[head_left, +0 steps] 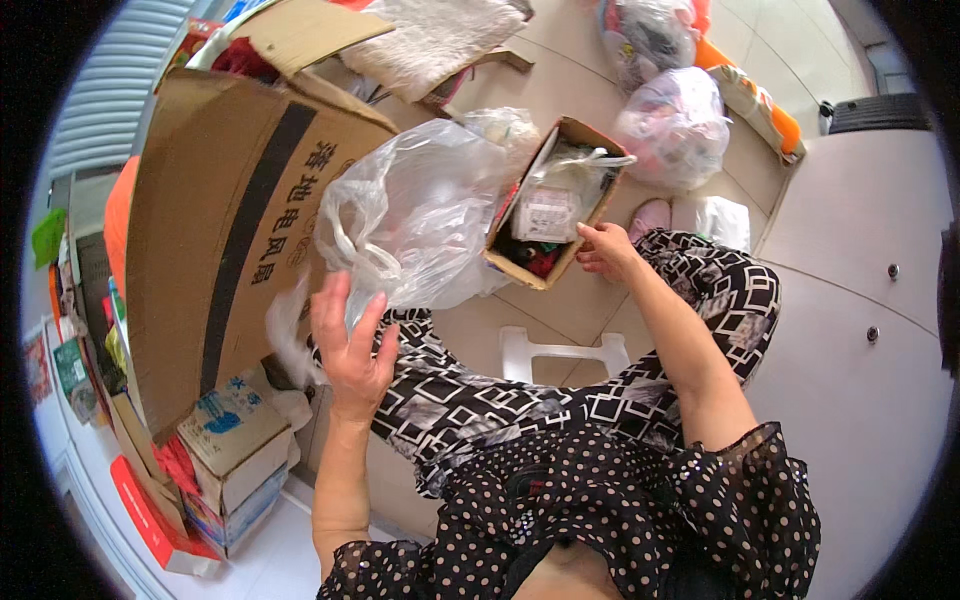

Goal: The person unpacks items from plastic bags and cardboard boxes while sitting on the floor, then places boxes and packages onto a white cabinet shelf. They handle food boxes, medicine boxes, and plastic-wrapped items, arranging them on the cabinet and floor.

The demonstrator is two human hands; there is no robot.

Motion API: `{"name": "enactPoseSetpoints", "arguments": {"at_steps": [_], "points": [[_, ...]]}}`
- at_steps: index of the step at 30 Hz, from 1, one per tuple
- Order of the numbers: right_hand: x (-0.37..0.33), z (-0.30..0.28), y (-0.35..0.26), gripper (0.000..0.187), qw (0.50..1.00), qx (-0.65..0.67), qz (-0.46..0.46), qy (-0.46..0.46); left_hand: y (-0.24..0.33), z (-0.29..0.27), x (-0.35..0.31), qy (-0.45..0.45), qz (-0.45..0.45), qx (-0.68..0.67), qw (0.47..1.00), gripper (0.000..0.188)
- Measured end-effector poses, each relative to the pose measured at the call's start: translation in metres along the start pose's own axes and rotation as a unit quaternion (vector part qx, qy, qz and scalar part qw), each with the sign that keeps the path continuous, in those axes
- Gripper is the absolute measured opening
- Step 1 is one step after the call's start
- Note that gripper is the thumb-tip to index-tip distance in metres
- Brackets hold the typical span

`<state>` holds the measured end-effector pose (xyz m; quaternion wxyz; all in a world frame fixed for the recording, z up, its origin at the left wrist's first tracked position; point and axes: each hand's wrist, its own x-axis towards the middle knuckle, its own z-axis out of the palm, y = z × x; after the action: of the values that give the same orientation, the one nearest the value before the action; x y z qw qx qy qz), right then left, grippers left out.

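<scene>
- Currently, the small open-topped brown cardboard box with red edges (518, 272) sits in front of the person, between the knees and slightly beyond them.
- Its long axis slants from near left to far right; the opening faces up, and one short end points back toward the person.
- A white rectangular packet with pale print (546, 214) lies inside.
- The right hand (608, 250) pinches the box's right wall near the closer end, thumb at the rim.
- The left hand (352, 350) has its fingers spread at the lower edge of a large clear crumpled plastic bag (430, 215); whether it grips any film, I cannot tell.
- Left of the bag stands a tall brown cardboard carton with a black stripe (185, 250).
</scene>
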<state>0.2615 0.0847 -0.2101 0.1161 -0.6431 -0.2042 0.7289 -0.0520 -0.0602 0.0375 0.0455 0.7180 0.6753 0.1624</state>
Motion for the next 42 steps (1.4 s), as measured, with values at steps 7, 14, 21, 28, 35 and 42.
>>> {"name": "enactPoseSetpoints", "arguments": {"at_steps": [7,14,21,28,35,42], "points": [[0.029,0.016,0.034,0.027,0.995,-0.068,0.016,0.072,-0.032,0.023,0.012,-0.114,-0.132,-0.035,0.984,0.101],[0.007,-0.019,0.009,0.022,0.996,-0.063,-0.02,0.067,-0.12,0.089,0.035,-0.126,-0.244,-0.082,0.958,0.041],[-0.072,-0.018,-0.035,0.023,0.991,-0.103,-0.016,0.086,-0.098,0.031,0.072,0.108,-0.312,-0.488,0.808,0.027],[-0.144,-0.04,-0.079,0.026,0.984,-0.158,-0.029,0.078,-0.05,0.026,0.156,0.21,-0.161,-0.46,0.847,0.023],[-0.159,-0.051,-0.067,0.025,0.983,-0.149,-0.087,0.066,-0.051,0.077,0.182,-0.012,-0.053,-0.262,0.964,0.051],[-0.144,-0.054,-0.041,0.023,0.979,-0.174,-0.081,0.073,-0.06,0.061,0.092,-0.013,-0.177,-0.387,0.905,0.056]]}}
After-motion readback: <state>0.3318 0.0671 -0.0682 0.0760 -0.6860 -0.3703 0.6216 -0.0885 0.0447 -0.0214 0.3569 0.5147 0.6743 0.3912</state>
